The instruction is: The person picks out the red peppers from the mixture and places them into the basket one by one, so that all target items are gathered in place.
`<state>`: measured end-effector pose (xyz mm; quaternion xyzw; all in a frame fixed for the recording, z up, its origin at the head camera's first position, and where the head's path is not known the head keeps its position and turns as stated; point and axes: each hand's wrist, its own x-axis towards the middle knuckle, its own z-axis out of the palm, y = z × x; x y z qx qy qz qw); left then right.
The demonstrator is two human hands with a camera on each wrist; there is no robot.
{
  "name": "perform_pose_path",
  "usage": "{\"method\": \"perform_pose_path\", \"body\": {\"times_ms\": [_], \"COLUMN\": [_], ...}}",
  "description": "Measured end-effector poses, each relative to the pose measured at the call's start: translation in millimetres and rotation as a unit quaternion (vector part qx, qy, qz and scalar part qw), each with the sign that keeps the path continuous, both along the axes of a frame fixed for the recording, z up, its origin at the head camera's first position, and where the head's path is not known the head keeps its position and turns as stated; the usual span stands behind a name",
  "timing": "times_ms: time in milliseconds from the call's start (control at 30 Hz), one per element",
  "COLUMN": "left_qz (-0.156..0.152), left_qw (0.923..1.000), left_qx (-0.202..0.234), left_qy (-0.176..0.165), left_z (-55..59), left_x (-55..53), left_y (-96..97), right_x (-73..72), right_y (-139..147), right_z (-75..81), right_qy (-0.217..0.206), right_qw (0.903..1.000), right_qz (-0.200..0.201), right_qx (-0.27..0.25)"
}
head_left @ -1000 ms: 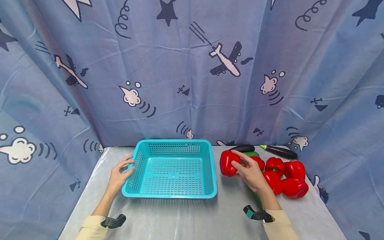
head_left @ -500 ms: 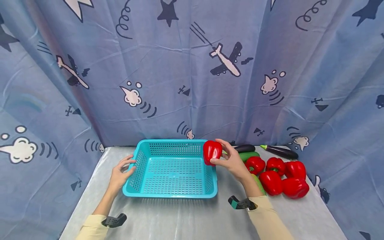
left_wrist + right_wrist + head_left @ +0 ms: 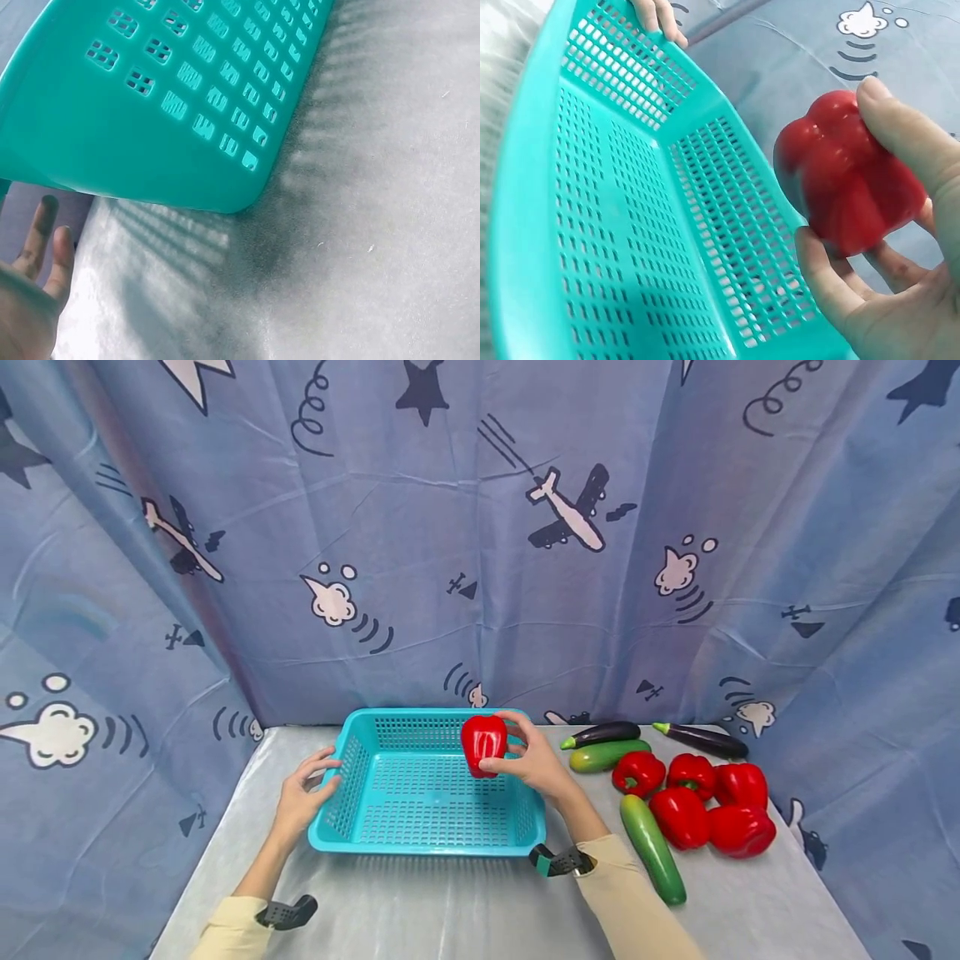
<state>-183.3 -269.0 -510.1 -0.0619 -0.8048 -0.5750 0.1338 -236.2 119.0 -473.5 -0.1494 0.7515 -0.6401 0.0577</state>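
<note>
A red bell pepper (image 3: 482, 742) is held above the right half of a turquoise basket (image 3: 435, 852). My right hand (image 3: 536, 764) grips it, thumb on one side and fingers on the other. The right wrist view shows that pepper (image 3: 847, 176) near the basket's rim, pinched between thumb and fingers. At the basket's left rim, my left hand (image 3: 297, 797) rests with its fingertips and thumb touching the edge. Its loosely extended fingers (image 3: 61, 259) show beside the basket wall (image 3: 135, 127) in the left wrist view.
Several red bell peppers (image 3: 678, 818) lie together on the right of the table (image 3: 420, 910). Nearby are two cucumbers, a front one (image 3: 652, 850) and a back one (image 3: 609, 755), plus two eggplants (image 3: 701, 740) by the back edge. A patterned curtain (image 3: 405, 568) stands behind.
My right hand has carried the bell pepper left, from beside the other vegetables to over the basket. The front cucumber has come into full view. My left hand stays at the rim.
</note>
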Motion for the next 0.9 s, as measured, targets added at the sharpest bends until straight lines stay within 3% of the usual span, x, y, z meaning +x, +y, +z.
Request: {"method": "perform_pose_path", "body": {"times_ms": [200, 567, 767, 900], "left_qz": [0.001, 0.005, -0.002, -0.006], "left_qw": [1.0, 0.9996, 0.9994, 0.9992], "left_qx": [0.0, 0.015, 0.021, 0.026], "left_qy": [0.006, 0.024, 0.027, 0.028], "left_z": [-3.1, -32.5, -32.7, -19.3], "left_x": [-0.9, -16.4, -16.0, -10.2], "left_y": [-2.0, -12.7, -13.5, -7.8], "right_x": [-2.2, -14.1, -20.6, -25.7], "right_y": [-21, -53, -69, -80], "right_z": [-8.7, -21.1, -23.4, -24.9], "right_qy": [-0.024, -0.056, -0.069, -0.068], "right_qw": [0.9993, 0.9965, 0.996, 0.9965], "right_qz": [0.014, 0.04, 0.04, 0.04], "right_qx": [-0.026, -0.047, -0.039, -0.028]}}
